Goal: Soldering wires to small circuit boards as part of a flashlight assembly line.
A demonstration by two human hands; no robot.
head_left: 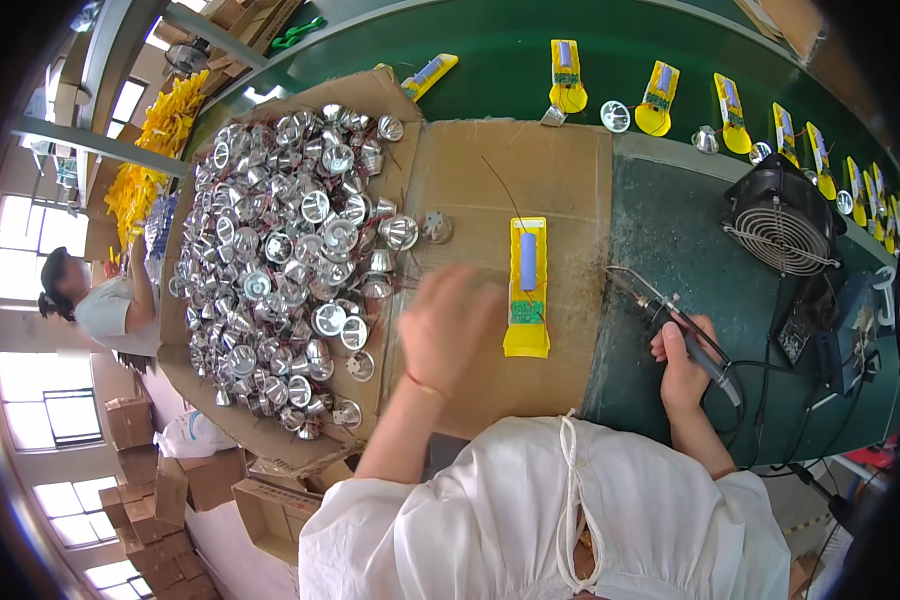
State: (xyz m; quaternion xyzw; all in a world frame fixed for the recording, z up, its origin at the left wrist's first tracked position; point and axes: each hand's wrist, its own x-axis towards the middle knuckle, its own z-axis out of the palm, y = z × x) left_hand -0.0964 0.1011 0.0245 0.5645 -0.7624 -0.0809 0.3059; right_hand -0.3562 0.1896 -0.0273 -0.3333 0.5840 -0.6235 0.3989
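A yellow flashlight housing (527, 340) lies on the cardboard sheet in front of me. A blue-wrapped cylindrical battery (528, 262) and a small green circuit board (526, 312) sit in it. One thin wire rises from its top end. My left hand (450, 325), smeared by motion, is over the cardboard between the housing and a heap of silver reflector cups (300, 245); its fingers cannot be made out. On the right, my right hand (682, 368) is closed around a soldering iron (707, 358), whose thin tip points up and left toward the cardboard's edge.
Several similar yellow housings (654, 115) line the green surface at the back, some with reflectors beside them. A black fan (782, 215) with a wire grille stands at right, near cables and a soldering stand (842, 350). Another person (110, 300) is at far left.
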